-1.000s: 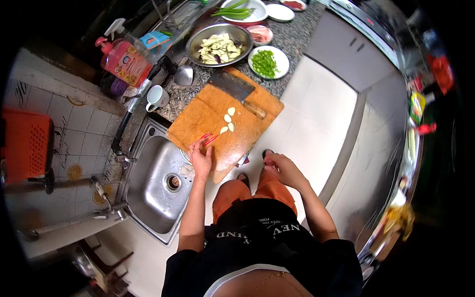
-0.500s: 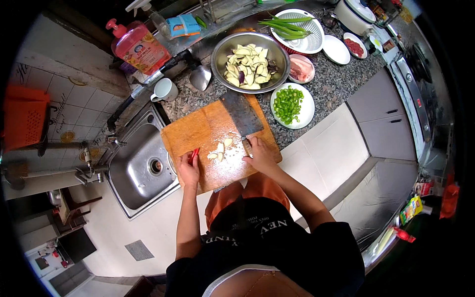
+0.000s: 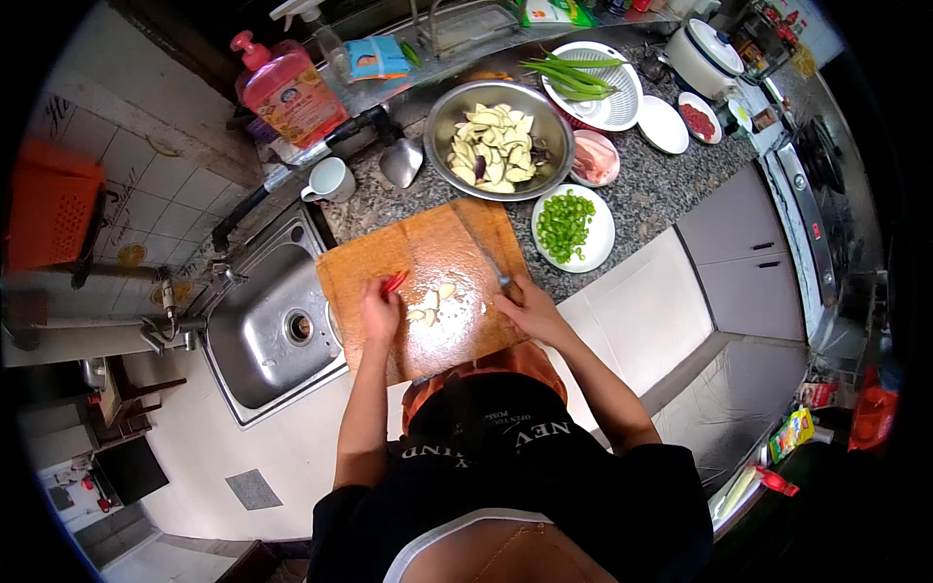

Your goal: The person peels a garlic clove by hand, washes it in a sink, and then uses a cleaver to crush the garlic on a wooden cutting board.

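On the wooden cutting board [image 3: 369, 255] lie several peeled garlic cloves [image 3: 431, 305], with wet spots around them. My left hand [image 3: 379, 313] is closed at the board's left side, pinching red chili peppers [image 3: 395, 282] whose tips stick out past the fingers. Over on the right, my right hand [image 3: 531, 311] grips the handle of a cleaver [image 3: 481, 247]. Its blade stands nearly edge-on, so only a thin dark line of it shows, pointing toward the metal bowl. The right fingers partly cover the handle.
Behind the board are a steel bowl [image 3: 434, 136] of sliced eggplant, a plate [image 3: 604, 233] of chopped green peppers and a bowl of meat [image 3: 595, 157]. A white colander [image 3: 627, 102] holds long green peppers. To the left are a sink [image 3: 262, 360], a mug [image 3: 330, 181] and a spatula [image 3: 400, 163].
The cleaver has turned from lying flat on the board to standing on edge. My right hand shifted slightly right with it. My left hand moved a little up and right with the chili peppers.
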Action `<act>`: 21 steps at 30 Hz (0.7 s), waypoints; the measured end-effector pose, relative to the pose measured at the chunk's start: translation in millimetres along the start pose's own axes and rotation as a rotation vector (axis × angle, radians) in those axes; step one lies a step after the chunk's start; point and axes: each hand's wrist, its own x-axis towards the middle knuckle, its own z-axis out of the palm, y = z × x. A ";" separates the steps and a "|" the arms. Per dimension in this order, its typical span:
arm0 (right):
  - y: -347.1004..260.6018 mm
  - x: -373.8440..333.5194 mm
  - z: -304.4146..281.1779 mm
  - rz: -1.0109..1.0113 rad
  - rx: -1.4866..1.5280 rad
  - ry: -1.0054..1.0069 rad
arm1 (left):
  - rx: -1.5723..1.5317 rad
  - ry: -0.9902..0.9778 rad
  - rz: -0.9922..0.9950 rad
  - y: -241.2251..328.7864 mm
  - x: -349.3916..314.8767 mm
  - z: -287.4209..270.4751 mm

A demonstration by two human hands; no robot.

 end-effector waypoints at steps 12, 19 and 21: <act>48.1 -20.5 26.5 -0.136 0.010 0.154 | -0.078 -0.037 0.042 13.5 6.5 10.6; 6.4 -1.6 16.0 -0.121 -0.405 0.201 | -0.126 -0.136 0.200 61.7 18.3 51.9; 12.6 3.8 11.4 -0.192 -0.502 0.231 | -0.108 -0.128 0.212 67.8 14.1 52.0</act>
